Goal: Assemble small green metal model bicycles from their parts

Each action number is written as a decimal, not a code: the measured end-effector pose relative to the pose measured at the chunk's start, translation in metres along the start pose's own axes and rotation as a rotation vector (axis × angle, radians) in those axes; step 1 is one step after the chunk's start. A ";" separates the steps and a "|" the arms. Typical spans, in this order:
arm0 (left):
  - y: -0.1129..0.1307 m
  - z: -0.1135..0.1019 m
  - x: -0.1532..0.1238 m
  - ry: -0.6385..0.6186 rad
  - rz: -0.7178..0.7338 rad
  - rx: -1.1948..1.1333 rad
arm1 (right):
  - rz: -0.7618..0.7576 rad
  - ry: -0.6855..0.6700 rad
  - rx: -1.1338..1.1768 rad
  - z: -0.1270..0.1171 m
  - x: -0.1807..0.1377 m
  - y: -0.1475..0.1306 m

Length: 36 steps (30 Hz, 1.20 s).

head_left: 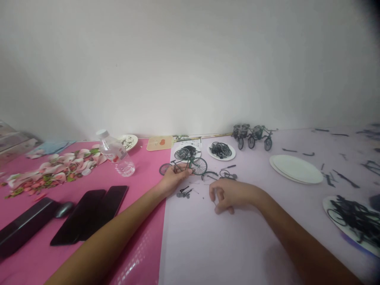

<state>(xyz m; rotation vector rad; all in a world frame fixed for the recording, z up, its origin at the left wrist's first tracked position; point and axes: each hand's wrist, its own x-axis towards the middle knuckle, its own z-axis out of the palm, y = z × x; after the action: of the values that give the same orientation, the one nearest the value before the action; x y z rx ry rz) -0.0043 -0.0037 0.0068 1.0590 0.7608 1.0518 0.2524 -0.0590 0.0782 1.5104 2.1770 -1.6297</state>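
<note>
My left hand (175,177) is closed around the frame of a small dark model bicycle (198,166), held upright just above the table. Its two spoked wheels stick out on either side of my fingers. To the right, my right hand (225,194) hovers low over the white surface with its fingers curled in a pinch. A thin sliver seems to be between the fingertips, too small to name. Small grey and black parts (183,194) lie between the hands. Just beyond the right hand are a loose wheel piece (227,174) and a small screwdriver (228,167).
Plates of black parts (234,155) stand behind and at the right, near stacked white plates (297,169). Several assembled model bicycles (252,135) line the wall. On the pink left side are a plastic bottle (115,153), phones (80,213) and artificial petals (63,166).
</note>
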 end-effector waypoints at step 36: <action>-0.001 0.001 0.001 0.008 0.028 -0.017 | 0.076 0.076 -0.124 0.009 0.003 -0.010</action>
<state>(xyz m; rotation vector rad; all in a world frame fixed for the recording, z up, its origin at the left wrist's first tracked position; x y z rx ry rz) -0.0030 -0.0028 0.0061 1.0537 0.7436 1.0846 0.2395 -0.0637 0.0791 1.6234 2.1830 -1.4094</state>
